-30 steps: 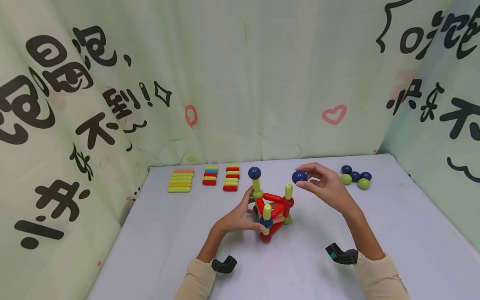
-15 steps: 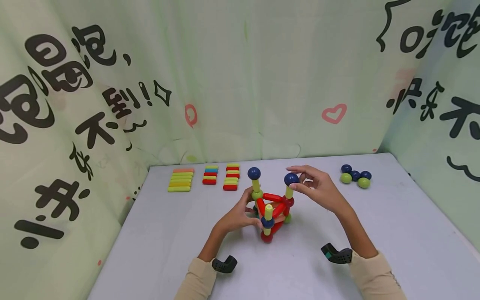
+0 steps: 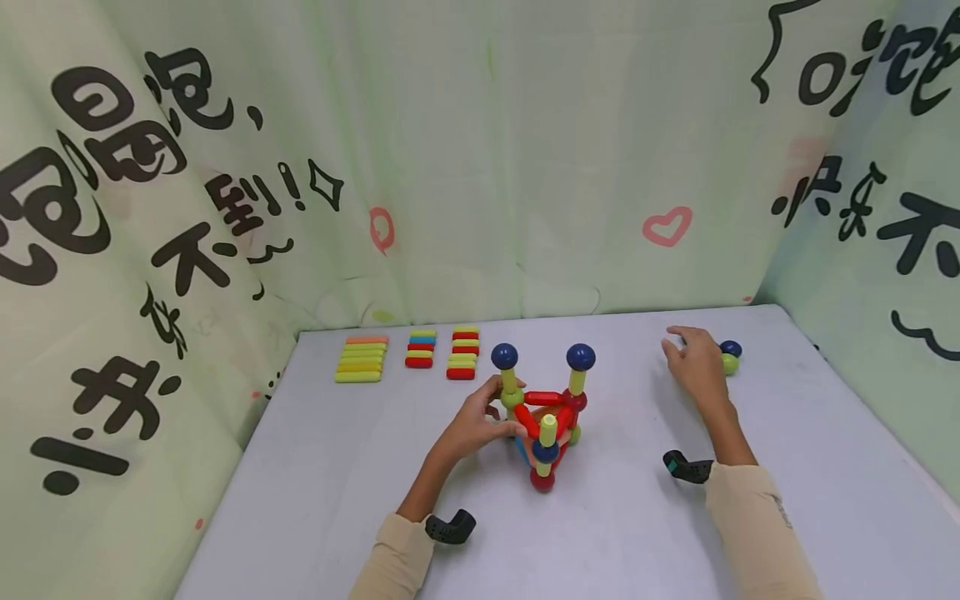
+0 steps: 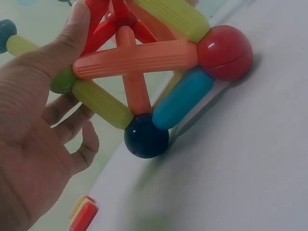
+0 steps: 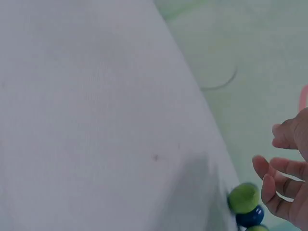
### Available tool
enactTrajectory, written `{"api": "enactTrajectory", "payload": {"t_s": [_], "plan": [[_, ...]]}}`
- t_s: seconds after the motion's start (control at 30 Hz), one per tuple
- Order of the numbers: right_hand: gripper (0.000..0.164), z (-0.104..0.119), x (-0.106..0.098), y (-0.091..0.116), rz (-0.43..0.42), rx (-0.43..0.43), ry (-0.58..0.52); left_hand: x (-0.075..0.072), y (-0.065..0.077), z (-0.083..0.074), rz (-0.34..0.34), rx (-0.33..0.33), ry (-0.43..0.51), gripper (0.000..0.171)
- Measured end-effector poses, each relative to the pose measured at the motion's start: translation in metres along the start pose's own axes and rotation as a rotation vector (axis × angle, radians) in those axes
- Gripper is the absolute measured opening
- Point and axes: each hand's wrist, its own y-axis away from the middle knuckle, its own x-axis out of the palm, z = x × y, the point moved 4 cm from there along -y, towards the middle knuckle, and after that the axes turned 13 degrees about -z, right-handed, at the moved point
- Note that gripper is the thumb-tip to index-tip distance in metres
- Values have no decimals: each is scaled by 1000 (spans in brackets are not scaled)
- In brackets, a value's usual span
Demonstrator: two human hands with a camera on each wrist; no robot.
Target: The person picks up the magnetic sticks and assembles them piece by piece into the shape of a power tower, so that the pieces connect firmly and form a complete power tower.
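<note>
My left hand [image 3: 474, 427] holds a frame of magnetic rods and balls [image 3: 543, 398] at its left side, thumb in front and fingers behind. Blue balls top two of its upright yellow-green rods, including the right blue ball [image 3: 581, 357]; the front rod [image 3: 548, 428] has a bare top. In the left wrist view, a red ball [image 4: 225, 53], a blue rod [image 4: 184, 97] and a dark blue ball [image 4: 146, 136] form its lower part. My right hand [image 3: 697, 364], fingers loosely bent and holding nothing, is over the loose balls at the back right, partly hiding them.
Loose balls lie by the right hand: a blue ball [image 3: 731, 347] and a green ball [image 3: 730, 364] show past it. At the back left lie rows of rods: yellow-green rods [image 3: 360, 365], mixed rods [image 3: 421, 350] and red and yellow rods [image 3: 462, 353]. A curtain [image 3: 450, 167] hangs behind the table.
My right hand set a blue ball on the right upright rod, let go and moved right to the loose balls. The frame has turned slightly in my left hand.
</note>
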Motion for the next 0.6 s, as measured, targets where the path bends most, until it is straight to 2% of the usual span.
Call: {"api": "enactTrajectory", "payload": {"t_s": [0.1, 0.23, 0.27, 0.4, 0.47, 0.5, 0.6], "plan": [[39, -23, 8, 1, 92, 16, 143, 1, 1, 0, -12, -9, 1, 64], [39, -41, 15, 9, 135, 14, 193, 3, 2, 2, -72, -19, -9, 59], [39, -42, 16, 12, 141, 10, 185, 3, 3, -3, -92, -23, -21, 58], [38, -40, 17, 20, 176, -38, 136, 7, 3, -2, -185, -1, -61, 56], [38, -32, 16, 22, 203, -62, 76, 9, 3, -4, -229, 26, -80, 57], [38, -26, 15, 23, 213, -74, 44, 10, 2, 0, -250, 42, -83, 59], [40, -3, 11, 25, 242, -85, -78, 12, 2, -4, -298, 76, -107, 58]]}}
